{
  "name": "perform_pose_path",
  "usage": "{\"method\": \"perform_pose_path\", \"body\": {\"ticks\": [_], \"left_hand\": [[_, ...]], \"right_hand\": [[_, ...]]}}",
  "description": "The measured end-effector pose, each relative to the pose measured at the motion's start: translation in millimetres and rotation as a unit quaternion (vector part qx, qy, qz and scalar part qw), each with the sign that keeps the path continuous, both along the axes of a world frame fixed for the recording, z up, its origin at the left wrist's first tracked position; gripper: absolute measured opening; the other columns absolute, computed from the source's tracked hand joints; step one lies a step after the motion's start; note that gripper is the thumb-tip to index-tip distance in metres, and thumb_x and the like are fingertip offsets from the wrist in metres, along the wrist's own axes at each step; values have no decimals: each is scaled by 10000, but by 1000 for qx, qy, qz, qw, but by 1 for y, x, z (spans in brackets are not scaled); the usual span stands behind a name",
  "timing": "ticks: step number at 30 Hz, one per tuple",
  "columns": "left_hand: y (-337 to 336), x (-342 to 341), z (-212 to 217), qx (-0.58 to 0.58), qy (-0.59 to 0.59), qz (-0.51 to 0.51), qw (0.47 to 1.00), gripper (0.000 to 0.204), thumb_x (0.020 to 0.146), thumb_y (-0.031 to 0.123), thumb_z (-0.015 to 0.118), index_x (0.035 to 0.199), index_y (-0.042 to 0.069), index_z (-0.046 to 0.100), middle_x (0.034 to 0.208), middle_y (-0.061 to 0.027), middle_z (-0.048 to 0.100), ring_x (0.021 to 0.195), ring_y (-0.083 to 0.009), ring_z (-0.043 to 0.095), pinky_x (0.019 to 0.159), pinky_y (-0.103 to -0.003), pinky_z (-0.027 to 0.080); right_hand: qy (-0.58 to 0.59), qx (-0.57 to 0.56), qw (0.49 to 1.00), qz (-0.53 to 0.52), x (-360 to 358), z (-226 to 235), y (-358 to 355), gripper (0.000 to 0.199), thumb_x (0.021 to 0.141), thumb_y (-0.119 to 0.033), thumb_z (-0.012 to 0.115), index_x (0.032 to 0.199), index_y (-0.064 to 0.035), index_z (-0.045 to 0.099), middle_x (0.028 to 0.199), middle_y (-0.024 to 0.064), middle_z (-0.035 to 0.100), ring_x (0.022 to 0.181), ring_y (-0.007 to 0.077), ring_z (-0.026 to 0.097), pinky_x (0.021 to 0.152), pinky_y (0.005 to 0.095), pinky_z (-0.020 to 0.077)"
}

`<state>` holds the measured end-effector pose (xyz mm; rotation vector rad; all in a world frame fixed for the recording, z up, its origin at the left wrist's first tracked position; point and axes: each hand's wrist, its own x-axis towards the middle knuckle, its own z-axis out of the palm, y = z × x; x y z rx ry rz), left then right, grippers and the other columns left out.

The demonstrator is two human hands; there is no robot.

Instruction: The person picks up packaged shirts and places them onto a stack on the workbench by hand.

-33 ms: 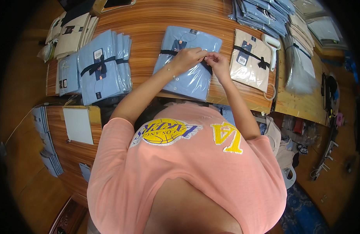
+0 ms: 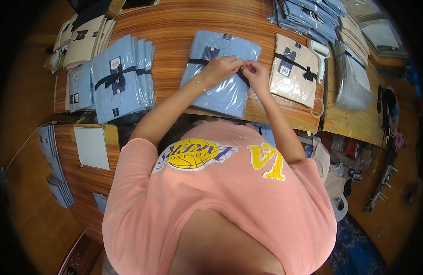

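Observation:
A folded light-blue garment [image 2: 220,98] in a clear plastic bag lies flat on the wooden table before me. Round its middle runs a black ribbon [image 2: 196,61], and a dark hang tag [image 2: 211,52] shows above my left hand. My left hand [image 2: 224,68] is closed over the bag's middle, pinching the ribbon. Just to its right, my right hand [image 2: 258,75] pinches the same ribbon near the bag's right edge, fingertips almost meeting the left ones. The ribbon between the fingers is mostly covered.
To the right lie a beige packed garment [image 2: 294,85] with a black bow and a white-handled tool [image 2: 320,55]. Blue packed garments [image 2: 122,85] are stacked at left, beside beige ones [image 2: 85,43]. More blue packs [image 2: 307,20] and clear bags [image 2: 351,87] are at far right.
The fingers of my right hand have shifted very slightly at the ribbon. Everything else stays where it was.

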<state>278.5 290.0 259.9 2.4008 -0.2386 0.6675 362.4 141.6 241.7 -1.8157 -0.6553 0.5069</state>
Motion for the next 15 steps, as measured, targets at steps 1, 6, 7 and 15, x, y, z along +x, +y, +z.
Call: {"method": "perform_pose_path", "body": {"ticks": [1,6,7,15], "left_hand": [[-1,-2,1,-1,3,11,1000,92,754,89,602,785,70,517,722,-90,541,686,-283,560,561,-369,448],[-1,-21,9,-4,107,75,991,60,766,134,588,805,103,555,701,-45,564,740,-237,564,658,-361,431],[-3,-22,8,-11,112,86,990,83,767,151,593,829,105,562,754,-42,573,795,-235,550,705,-369,410],[6,-26,-12,72,84,76,991,437,720,352,658,1078,119,568,1253,-87,433,1207,-296,319,998,-476,229]], "right_hand": [[-117,-19,993,-1,-3,10,2,108,740,-24,605,846,-6,615,773,75,597,741,185,566,679,281,447],[-437,-67,890,108,18,13,-18,112,634,-45,612,743,-37,586,685,96,542,711,280,522,633,389,418],[-434,-79,892,103,18,8,-20,117,643,-50,613,757,-42,590,713,91,547,734,277,523,649,388,414],[-412,-176,884,135,-3,33,3,172,703,-150,649,866,-102,619,972,43,539,951,240,481,762,389,359]]}}
